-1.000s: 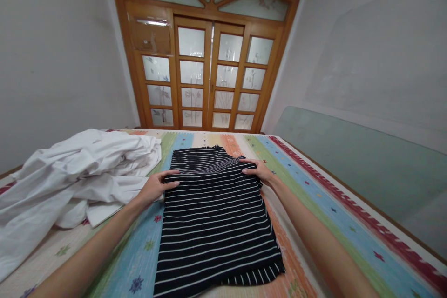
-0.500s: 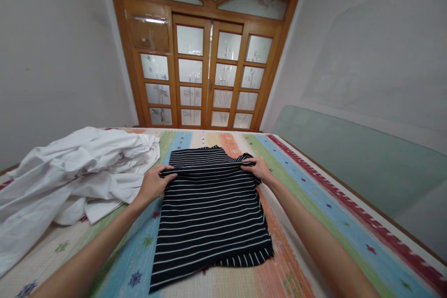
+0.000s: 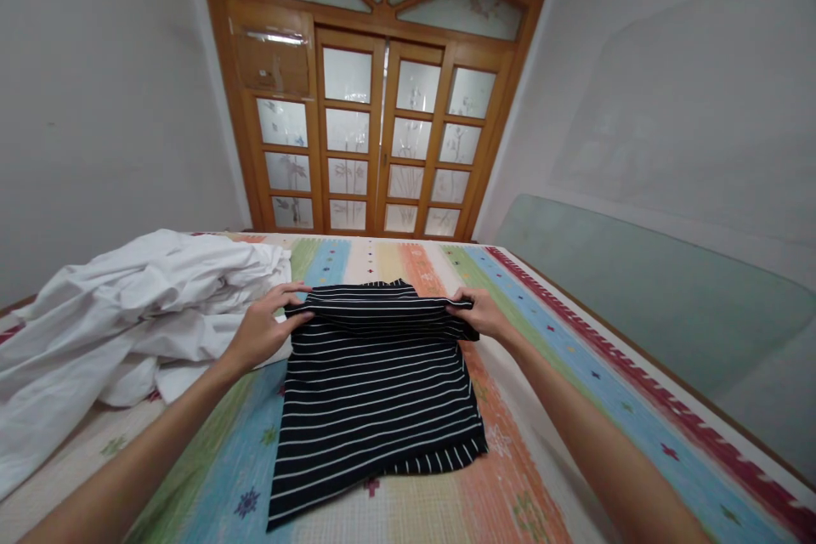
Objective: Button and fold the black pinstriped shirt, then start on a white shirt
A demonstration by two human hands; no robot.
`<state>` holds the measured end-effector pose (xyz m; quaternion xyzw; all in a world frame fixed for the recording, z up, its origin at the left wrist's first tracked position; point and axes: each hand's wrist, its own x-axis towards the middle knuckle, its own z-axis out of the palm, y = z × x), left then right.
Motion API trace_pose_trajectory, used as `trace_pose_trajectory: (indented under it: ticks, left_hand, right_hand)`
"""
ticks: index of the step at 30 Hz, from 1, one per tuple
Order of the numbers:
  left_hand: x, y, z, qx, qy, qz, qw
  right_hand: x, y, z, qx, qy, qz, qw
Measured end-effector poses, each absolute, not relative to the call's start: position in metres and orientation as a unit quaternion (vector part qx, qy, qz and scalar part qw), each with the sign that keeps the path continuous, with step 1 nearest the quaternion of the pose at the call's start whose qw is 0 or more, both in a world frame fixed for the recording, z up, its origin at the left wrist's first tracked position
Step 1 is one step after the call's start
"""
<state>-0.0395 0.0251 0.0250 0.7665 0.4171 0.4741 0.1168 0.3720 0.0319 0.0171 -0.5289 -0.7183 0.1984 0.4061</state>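
A black shirt with thin white stripes (image 3: 376,395) lies on the striped bedspread in front of me, its sides roughly lined up in a folded shape. My left hand (image 3: 271,323) pinches its left edge near the far end, thumb below and fingers above. On the opposite edge, my right hand (image 3: 481,313) grips the cloth, its fingertips partly hidden in the fabric. Between both hands a band of the shirt is raised into a crosswise fold. The far end of the shirt lies flat beyond that fold.
A heap of white cloth (image 3: 159,297) lies on the left of the bedspread (image 3: 529,442), close to my left forearm. A pale green headboard-like panel (image 3: 637,289) runs along the right wall. Wooden doors with glass panes (image 3: 382,127) stand beyond the far edge.
The raised fold between my hands has grown more distinct, and the shirt's far end has drawn slightly nearer. My left hand has shifted a little left, with its fingers more spread.
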Motion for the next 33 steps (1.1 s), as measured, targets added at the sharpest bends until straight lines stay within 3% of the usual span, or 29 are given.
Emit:
trace_pose_trajectory:
  ticks: [5,12,17,20,24,27,33]
  left_hand:
    - [-0.049,-0.001,0.066,0.758,0.420,0.440,0.236]
    - [-0.039,-0.015,0.117,0.606,0.392,0.547,0.423]
    - [-0.016,0.034,0.083,0.516,0.459,0.483,0.539]
    - [-0.007,0.066,0.034,0.503,0.545,0.417,0.525]
    - [-0.009,0.090,-0.014,0.547,0.654,0.354,0.385]
    - [-0.016,0.097,-0.024,0.580,0.663,0.342,0.327]
    - [-0.021,0.105,-0.029,0.601,0.639,0.358,0.322]
  right_hand:
    - [0.375,-0.002,0.051,-0.492,-0.732,0.158,0.444]
    - [0.384,-0.023,0.110,-0.487,-0.662,0.171,0.543]
    - [0.382,0.023,0.078,-0.578,-0.655,0.234,0.427]
    - [0.378,0.051,0.028,-0.647,-0.639,0.239,0.341]
    - [0.378,0.070,-0.021,-0.714,-0.637,0.131,0.260]
    - [0.385,0.075,-0.032,-0.716,-0.658,0.066,0.225]
    - [0.394,0.071,-0.035,-0.717,-0.679,-0.064,0.144]
